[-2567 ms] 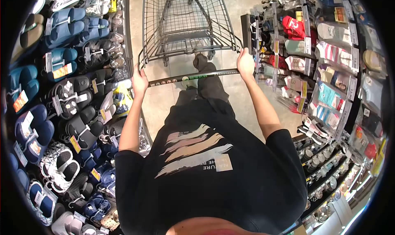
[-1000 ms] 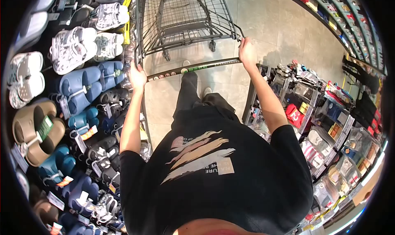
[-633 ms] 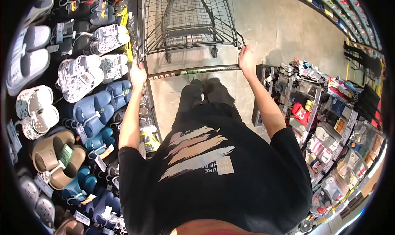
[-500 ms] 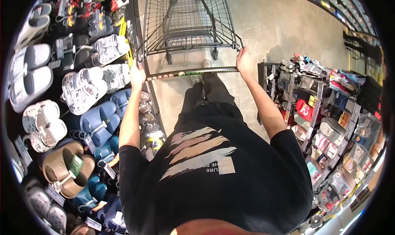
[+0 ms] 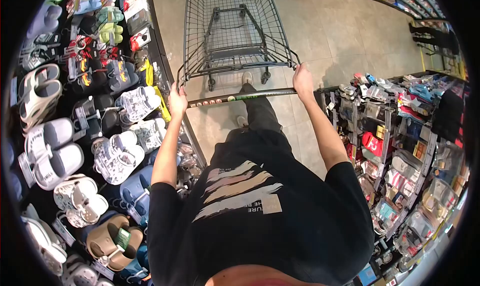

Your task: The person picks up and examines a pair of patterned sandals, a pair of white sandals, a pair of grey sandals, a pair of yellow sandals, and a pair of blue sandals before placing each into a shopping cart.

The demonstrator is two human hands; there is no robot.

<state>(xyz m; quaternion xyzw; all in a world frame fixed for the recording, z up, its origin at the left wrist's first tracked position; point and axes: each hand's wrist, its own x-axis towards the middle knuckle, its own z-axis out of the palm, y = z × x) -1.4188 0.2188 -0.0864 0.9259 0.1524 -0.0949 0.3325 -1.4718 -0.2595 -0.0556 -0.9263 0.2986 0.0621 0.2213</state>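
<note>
In front of me is a dark wire shopping cart (image 5: 235,36), its basket bare down to the mesh. Its handlebar (image 5: 240,96) runs across at waist height, with printed labels along it. My left hand (image 5: 178,102) is wrapped round the bar's left end, by the bent side frame. At the opposite end, my right hand (image 5: 303,81) grips the bar near the right corner of the frame. Both arms reach forward, and the fingers are partly hidden by the backs of the hands. Below the bar, one shoe (image 5: 247,78) shows ahead of the other.
A display wall of sandals and clogs (image 5: 117,156) rises close on my left. To the right stands a rack of packaged socks and small goods (image 5: 390,151). Grey tiled floor (image 5: 330,31) stretches ahead, with more shelving (image 5: 415,6) at the far right.
The shoe display has slid down and toward me as I advance along it. My legs have changed stride, and the cart sits slightly turned in view. Both hands keep their hold on the bar.
</note>
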